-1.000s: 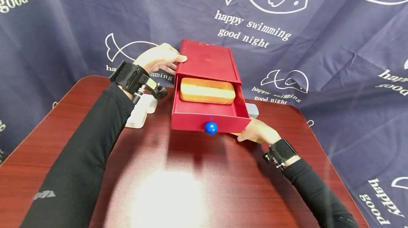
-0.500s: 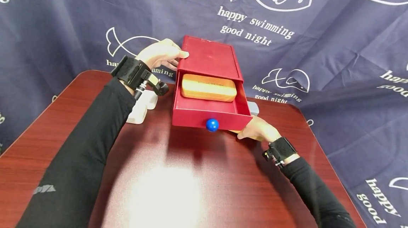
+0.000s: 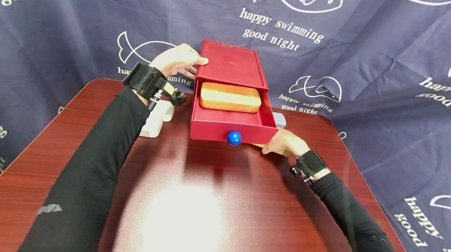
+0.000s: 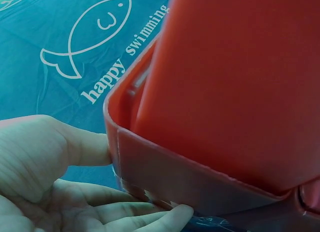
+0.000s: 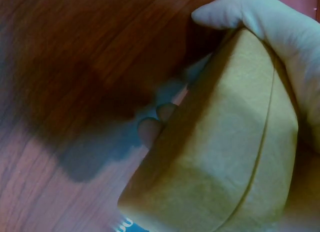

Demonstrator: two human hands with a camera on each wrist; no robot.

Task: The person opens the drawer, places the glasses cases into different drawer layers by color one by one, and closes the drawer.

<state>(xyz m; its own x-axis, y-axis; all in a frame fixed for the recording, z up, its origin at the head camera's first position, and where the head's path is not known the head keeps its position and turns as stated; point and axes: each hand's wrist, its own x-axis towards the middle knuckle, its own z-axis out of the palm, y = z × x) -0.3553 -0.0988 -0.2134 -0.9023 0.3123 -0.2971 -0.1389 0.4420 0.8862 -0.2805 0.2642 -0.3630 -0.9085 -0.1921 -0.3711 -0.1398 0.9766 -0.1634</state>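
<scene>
One crinkle-skinned, rounded yellow case [image 5: 235, 132], gripped by right fingers [image 5: 149, 132].

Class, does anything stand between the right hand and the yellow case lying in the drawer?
Yes: the right wall of the red drawer separates the right hand from the yellow case. The hand also grips another case. Above the drawer's open part, nothing visible blocks.

Approachable from the near side, hemmed in left and right.
Passable over the table [image 3: 260, 205] to the blue knob [image 3: 234, 138], and from above into the drawer [image 3: 225, 117] strip before the orange case [image 3: 230, 98]. Blocked farther in by that case and the red housing [image 3: 232, 64]. Obstructed at left by left hand [image 3: 179, 61] and white object [image 3: 152, 125], at right by right hand [image 3: 284, 142] gripping yellow case [image 5: 215, 142]; bounded behind by curtain [image 3: 370, 29].
</scene>
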